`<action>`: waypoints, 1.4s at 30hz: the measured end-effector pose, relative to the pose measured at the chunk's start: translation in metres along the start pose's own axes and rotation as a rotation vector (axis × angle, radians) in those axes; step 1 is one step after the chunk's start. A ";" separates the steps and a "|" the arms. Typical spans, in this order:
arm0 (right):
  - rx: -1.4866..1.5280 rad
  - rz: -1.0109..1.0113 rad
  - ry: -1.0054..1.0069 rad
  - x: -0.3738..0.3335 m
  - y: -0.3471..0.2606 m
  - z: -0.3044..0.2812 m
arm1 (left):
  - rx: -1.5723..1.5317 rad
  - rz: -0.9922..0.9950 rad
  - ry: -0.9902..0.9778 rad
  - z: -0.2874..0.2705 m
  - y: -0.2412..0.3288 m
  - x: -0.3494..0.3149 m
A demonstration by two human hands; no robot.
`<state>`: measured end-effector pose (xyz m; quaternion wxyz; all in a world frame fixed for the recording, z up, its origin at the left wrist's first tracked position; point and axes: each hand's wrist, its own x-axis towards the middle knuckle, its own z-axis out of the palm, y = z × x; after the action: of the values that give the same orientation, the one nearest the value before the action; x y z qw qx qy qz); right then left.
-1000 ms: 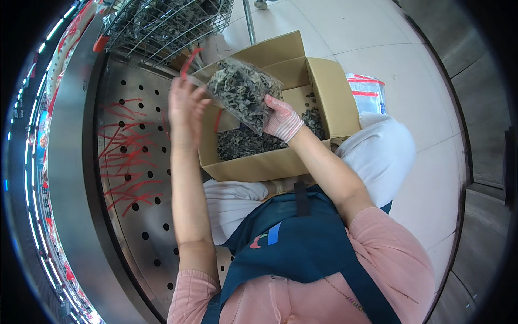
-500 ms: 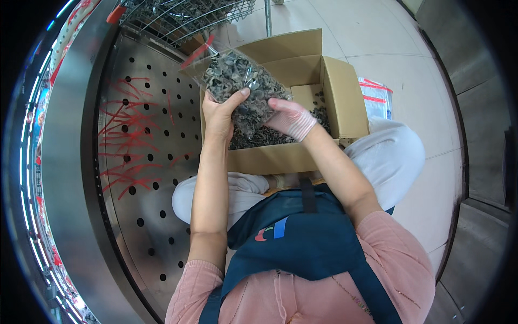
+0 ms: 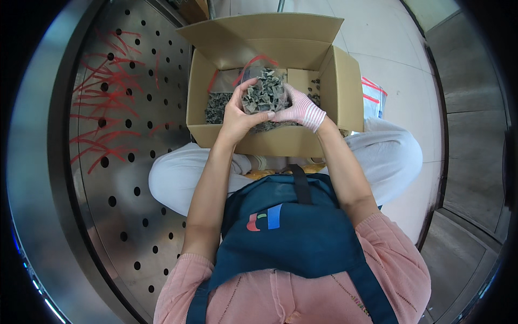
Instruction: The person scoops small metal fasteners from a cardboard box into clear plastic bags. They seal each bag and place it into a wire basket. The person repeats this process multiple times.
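Between my two hands is a clear plastic bag with a red strip at its mouth, filled with dried black fungus (image 3: 265, 93). My bare left hand (image 3: 240, 113) is closed around its left side, the thumb along the bottom. On the right side my right hand (image 3: 302, 110), in a pink-and-white striped glove, also grips the bag. Below the bag stands an open cardboard box (image 3: 280, 141). Inside the box, at the left, lies another filled bag (image 3: 217, 105) with a red strip. Loose dark pieces (image 3: 314, 97) are at the box's right side.
A perforated metal panel (image 3: 140, 178) with red streaks stands along my left. Clear bags with red strips (image 3: 373, 96) lie on the tiled floor (image 3: 391, 81) right of the box. My bent legs (image 3: 386, 146) flank its near side. Grey cabinet panels (image 3: 469, 135) line the right.
The held bag has come down and right, from above the box's left edge to over its inside. My left hand has shifted to its side. The other filled bag now shows in the box.
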<state>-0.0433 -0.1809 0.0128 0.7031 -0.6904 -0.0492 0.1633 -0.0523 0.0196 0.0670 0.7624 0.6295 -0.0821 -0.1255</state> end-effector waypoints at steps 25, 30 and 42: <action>0.333 -0.057 0.030 -0.020 -0.040 0.010 | -0.172 -0.029 -0.072 -0.021 -0.001 0.013; 0.323 -0.068 0.126 -0.016 -0.043 0.008 | -0.197 0.004 -0.015 -0.020 -0.012 0.017; 0.172 -0.217 0.249 0.000 -0.045 0.022 | 0.008 0.019 0.104 -0.013 -0.013 0.017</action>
<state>-0.0428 -0.1600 0.0583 0.7737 -0.6332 -0.0218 0.0032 -0.0335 0.0250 0.0509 0.7642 0.6375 -0.0489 -0.0849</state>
